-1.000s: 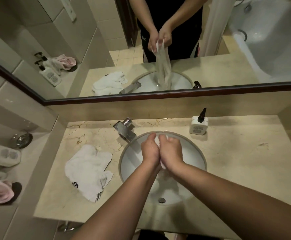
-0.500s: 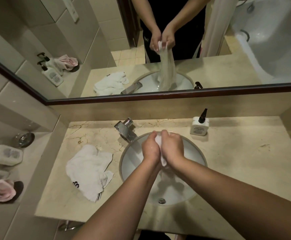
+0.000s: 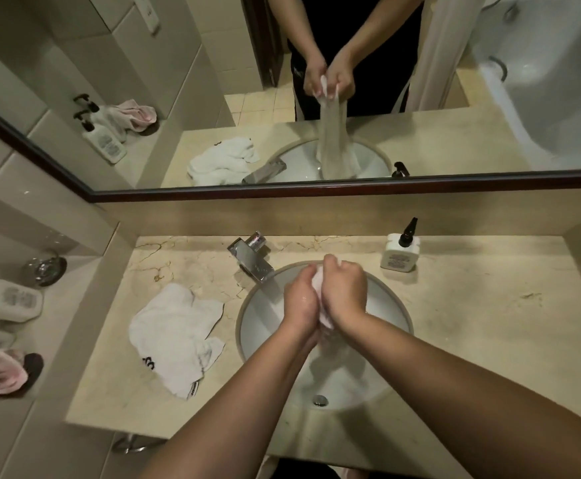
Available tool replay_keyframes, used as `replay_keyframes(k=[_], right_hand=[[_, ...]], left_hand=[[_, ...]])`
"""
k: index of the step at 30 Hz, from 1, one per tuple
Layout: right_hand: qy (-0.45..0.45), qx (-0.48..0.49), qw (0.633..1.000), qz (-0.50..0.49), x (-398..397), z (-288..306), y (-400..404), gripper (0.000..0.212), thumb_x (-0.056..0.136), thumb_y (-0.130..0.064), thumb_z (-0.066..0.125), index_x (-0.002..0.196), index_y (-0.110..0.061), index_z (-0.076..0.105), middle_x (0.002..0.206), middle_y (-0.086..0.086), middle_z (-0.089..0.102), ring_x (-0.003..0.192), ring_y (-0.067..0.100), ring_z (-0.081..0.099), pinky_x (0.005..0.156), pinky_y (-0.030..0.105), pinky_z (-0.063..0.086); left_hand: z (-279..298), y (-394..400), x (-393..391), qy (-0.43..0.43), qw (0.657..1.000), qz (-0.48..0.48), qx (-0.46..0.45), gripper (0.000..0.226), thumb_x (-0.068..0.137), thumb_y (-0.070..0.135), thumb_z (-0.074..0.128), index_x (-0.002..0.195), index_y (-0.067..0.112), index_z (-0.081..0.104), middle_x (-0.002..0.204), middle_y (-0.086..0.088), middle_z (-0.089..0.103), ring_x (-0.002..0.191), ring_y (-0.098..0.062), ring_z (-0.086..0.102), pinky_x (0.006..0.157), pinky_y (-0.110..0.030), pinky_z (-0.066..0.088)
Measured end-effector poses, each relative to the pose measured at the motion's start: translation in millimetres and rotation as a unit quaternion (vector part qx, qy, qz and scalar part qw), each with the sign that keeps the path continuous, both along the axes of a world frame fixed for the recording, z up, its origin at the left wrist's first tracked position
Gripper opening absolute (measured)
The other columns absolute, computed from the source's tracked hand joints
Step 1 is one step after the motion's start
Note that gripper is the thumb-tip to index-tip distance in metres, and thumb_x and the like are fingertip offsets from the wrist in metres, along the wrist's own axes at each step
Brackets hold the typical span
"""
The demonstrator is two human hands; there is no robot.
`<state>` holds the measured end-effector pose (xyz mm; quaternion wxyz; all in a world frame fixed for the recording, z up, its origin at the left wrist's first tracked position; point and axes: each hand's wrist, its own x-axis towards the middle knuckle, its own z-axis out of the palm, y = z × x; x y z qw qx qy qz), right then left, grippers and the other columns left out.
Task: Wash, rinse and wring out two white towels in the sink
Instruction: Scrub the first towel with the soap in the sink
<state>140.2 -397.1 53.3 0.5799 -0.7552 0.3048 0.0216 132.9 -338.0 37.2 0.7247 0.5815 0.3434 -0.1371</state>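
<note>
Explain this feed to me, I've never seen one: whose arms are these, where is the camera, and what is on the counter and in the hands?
There is no machine: a person wears the camera on the head, looking down at their own arms. The mirror above repeats the scene. The left hand and right hand grip one wet white towel between them above the sink; its tail hangs into the basin. A second white towel lies crumpled on the counter, left of the sink. The faucet stands behind the basin, a pump bottle to its right.
</note>
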Motion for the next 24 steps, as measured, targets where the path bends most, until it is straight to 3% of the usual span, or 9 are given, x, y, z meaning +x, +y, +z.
replay_keyframes(k=[5, 6, 9, 12, 15, 18, 20, 22, 24], right_hand=[[-0.012, -0.005, 0.997, 0.079, -16, -8, 16, 0.042, 0.089, -0.034, 0.048, 0.051, -0.015, 0.047, 0.057, 0.007, 0.056, 0.061, 0.028, 0.054, 0.060, 0.035, 0.041], [-0.010, -0.003, 0.996, 0.085, -15, -10, 12, 0.043, 0.089, -0.034, 0.048, 0.051, -0.015, 0.047, 0.054, 0.005, 0.055, 0.059, 0.028, 0.053, 0.059, 0.035, 0.041], [0.023, 0.007, 0.998, 0.063, 11, -21, -10, 0.043, 0.094, -0.036, 0.047, 0.062, -0.008, 0.057, 0.064, 0.011, 0.062, 0.070, 0.035, 0.062, 0.065, 0.039, 0.047], [0.103, 0.010, 0.992, 0.071, 24, -43, -27, 0.045, 0.098, -0.046, 0.049, 0.079, -0.006, 0.050, 0.077, 0.008, 0.058, 0.079, 0.028, 0.057, 0.076, 0.036, 0.045], [0.152, -0.026, 0.978, 0.142, 21, -72, -43, 0.025, 0.095, -0.028, 0.054, 0.090, -0.004, 0.057, 0.094, 0.015, 0.063, 0.080, 0.029, 0.057, 0.072, 0.036, 0.047], [0.202, -0.120, 0.943, 0.235, 18, -94, -67, 0.020, 0.096, -0.019, 0.048, 0.100, -0.003, 0.059, 0.098, 0.016, 0.061, 0.087, 0.032, 0.058, 0.063, 0.030, 0.036], [0.220, -0.138, 0.930, 0.261, 20, -110, -79, 0.022, 0.095, -0.019, 0.049, 0.098, -0.001, 0.061, 0.095, 0.018, 0.062, 0.093, 0.037, 0.064, 0.062, 0.032, 0.042], [0.233, -0.138, 0.928, 0.258, 26, -125, -84, 0.023, 0.093, -0.022, 0.054, 0.094, 0.000, 0.064, 0.092, 0.019, 0.065, 0.091, 0.037, 0.066, 0.070, 0.034, 0.049], [0.229, -0.078, 0.951, 0.191, 35, -141, -87, 0.023, 0.091, -0.027, 0.060, 0.090, -0.004, 0.064, 0.088, 0.016, 0.066, 0.082, 0.034, 0.065, 0.070, 0.035, 0.052]], left_hand=[[-10, 10, 7, 0.027, 1.000, 0.005, -0.007, 0.036, 0.100, 0.028, 0.047, 0.068, 0.013, 0.050, 0.050, 0.001, 0.055, 0.047, -0.011, 0.054, 0.051, -0.021, 0.042], [-10, 10, 7, 0.020, 1.000, -0.006, 0.002, 0.036, 0.098, 0.028, 0.050, 0.066, 0.012, 0.052, 0.051, 0.001, 0.057, 0.050, -0.012, 0.057, 0.052, -0.020, 0.044], [-14, 9, 4, 0.015, 0.997, -0.076, -0.005, 0.030, 0.081, 0.038, 0.062, 0.076, 0.010, 0.072, 0.083, -0.015, 0.074, 0.081, -0.029, 0.070, 0.076, -0.037, 0.054], [-29, 19, 9, 0.026, 0.993, -0.104, 0.055, 0.039, 0.091, 0.046, 0.058, 0.090, 0.009, 0.071, 0.090, -0.014, 0.073, 0.085, -0.028, 0.070, 0.084, -0.039, 0.054], [-47, 46, 17, 0.040, 0.982, -0.095, 0.157, 0.055, 0.095, 0.055, 0.051, 0.120, 0.008, 0.065, 0.116, -0.010, 0.070, 0.107, -0.028, 0.066, 0.098, -0.039, 0.050], [-67, 73, 22, 0.094, 0.953, -0.141, 0.252, 0.052, 0.103, 0.044, 0.042, 0.140, 0.009, 0.050, 0.129, -0.017, 0.063, 0.114, -0.034, 0.061, 0.086, -0.032, 0.046], [-83, 88, 28, 0.142, 0.932, -0.171, 0.286, 0.050, 0.104, 0.040, 0.039, 0.139, 0.006, 0.050, 0.130, -0.020, 0.060, 0.112, -0.037, 0.060, 0.081, -0.034, 0.045], [-97, 98, 36, 0.180, 0.911, -0.208, 0.307, 0.052, 0.104, 0.042, 0.040, 0.131, 0.001, 0.054, 0.129, -0.021, 0.061, 0.111, -0.038, 0.061, 0.083, -0.037, 0.048], [-117, 105, 48, 0.204, 0.913, -0.218, 0.278, 0.054, 0.101, 0.046, 0.044, 0.128, 0.001, 0.057, 0.124, -0.023, 0.064, 0.097, -0.037, 0.066, 0.080, -0.042, 0.054]])
